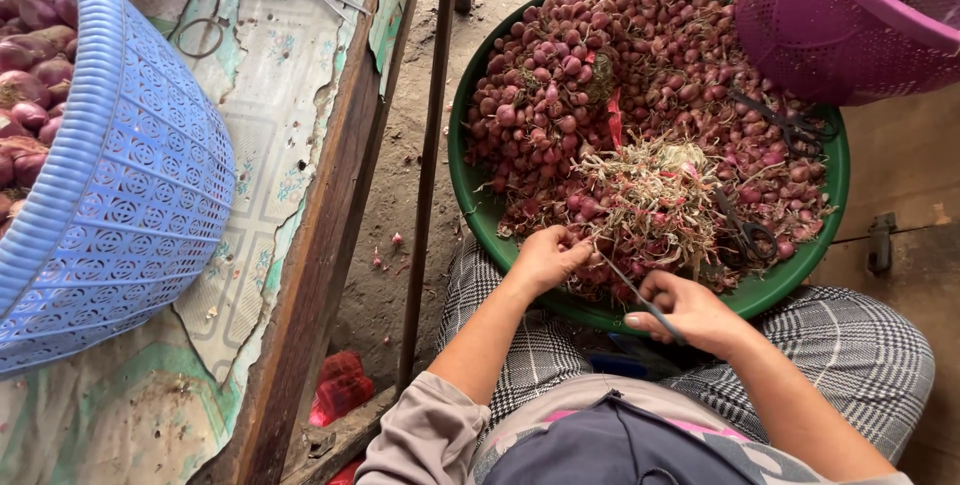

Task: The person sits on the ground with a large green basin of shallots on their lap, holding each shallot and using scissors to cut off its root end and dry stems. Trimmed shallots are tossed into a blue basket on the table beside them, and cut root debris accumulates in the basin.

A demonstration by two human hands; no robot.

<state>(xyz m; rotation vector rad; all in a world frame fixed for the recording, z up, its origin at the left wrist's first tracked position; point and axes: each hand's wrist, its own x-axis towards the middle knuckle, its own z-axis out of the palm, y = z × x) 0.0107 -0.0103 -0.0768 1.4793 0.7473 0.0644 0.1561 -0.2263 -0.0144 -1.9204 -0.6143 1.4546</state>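
Fingers (575,248) on shallots (600,75), right hand (685,310) around scissors (640,295).

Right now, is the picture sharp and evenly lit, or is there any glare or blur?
Head view: soft, even daylight, no glare; the shallots in the green basin are sharp, both hands crisp; the blue basket bulges with wide-angle distortion at the left edge.

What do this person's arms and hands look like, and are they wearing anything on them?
Both hands, the left hand and the right hand, are bare: no gloves, and no rings or watch that I can make out. The forearms are uncovered too. On the left arm a loose beige sleeve is pushed up near the elbow. The right arm's sleeve is scarcely in view.
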